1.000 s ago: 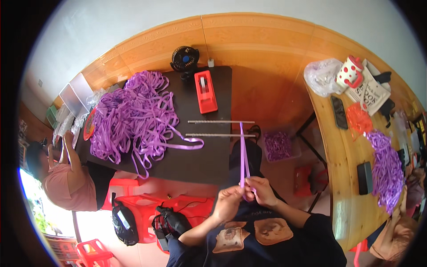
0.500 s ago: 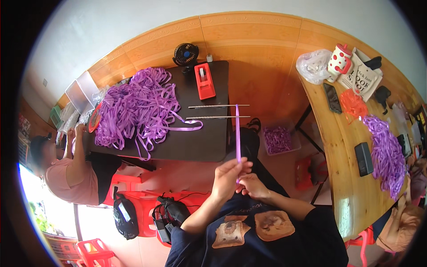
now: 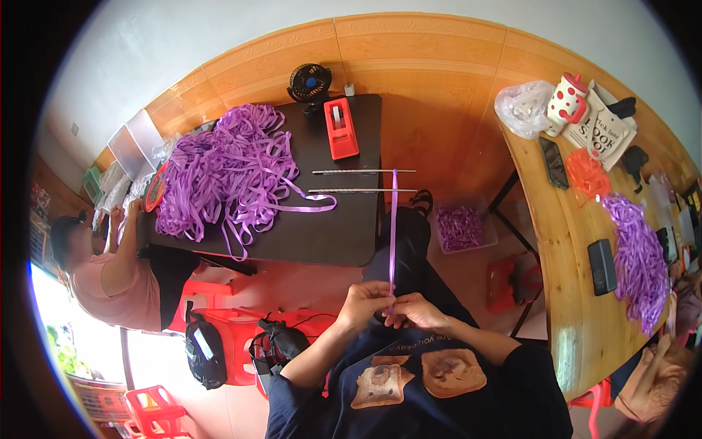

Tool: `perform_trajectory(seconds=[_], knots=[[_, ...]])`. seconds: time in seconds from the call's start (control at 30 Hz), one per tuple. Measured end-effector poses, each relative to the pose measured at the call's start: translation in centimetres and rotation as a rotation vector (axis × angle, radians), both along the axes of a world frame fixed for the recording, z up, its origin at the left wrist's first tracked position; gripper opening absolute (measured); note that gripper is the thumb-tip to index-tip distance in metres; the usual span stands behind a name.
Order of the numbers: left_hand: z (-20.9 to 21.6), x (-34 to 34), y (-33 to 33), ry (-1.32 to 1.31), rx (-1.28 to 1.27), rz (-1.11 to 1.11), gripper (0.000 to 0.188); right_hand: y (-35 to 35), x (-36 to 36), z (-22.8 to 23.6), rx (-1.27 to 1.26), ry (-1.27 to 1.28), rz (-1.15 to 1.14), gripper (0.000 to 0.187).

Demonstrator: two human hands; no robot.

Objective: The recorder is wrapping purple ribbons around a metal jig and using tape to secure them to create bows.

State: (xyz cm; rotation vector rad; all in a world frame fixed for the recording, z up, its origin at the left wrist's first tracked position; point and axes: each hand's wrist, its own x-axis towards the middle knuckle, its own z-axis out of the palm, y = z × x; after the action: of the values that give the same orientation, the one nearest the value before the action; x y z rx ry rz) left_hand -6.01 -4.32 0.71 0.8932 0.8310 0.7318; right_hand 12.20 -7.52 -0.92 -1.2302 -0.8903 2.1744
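A narrow purple ribbon (image 3: pixel 393 234) runs taut from two thin metal rods (image 3: pixel 358 191) down to my hands in front of my shirt. The rods stick out past the right edge of the dark table, and the ribbon loops over the farther one. My left hand (image 3: pixel 363 305) is closed, pinching the ribbon near its lower end. Just to its right, my right hand (image 3: pixel 417 312) is also closed, with its fingertips at the ribbon's tail. A big heap of purple ribbon (image 3: pixel 227 172) lies on the dark table, one loose strand reaching toward the rods.
The dark table (image 3: pixel 329 241) carries a red tape dispenser (image 3: pixel 341 129) and a small black fan (image 3: pixel 310 82). A bin of purple ribbon pieces (image 3: pixel 461 227) stands on the floor. Rightward, a wooden table (image 3: pixel 559 278) holds more ribbon and a phone. Co-workers sit at both sides.
My left hand has come down the ribbon toward my body and now sits beside my right hand. The ribbon still hangs from the rods, and the view has shifted slightly.
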Motion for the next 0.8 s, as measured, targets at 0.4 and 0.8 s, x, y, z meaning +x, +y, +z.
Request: perform_trajectory(seconds=[0.4,0.8], knots=[[1.2,1.3,0.4,0.015,-0.064,-0.023,0.014,-0.4,0.4,-0.8,0.117,-0.046,-0.236,0.007],[1.2,11.0,10.2,-0.229,-0.259,0.252,0.004,0.9,11.0,-6.0,0.656,-0.823,-0.665,0.001]])
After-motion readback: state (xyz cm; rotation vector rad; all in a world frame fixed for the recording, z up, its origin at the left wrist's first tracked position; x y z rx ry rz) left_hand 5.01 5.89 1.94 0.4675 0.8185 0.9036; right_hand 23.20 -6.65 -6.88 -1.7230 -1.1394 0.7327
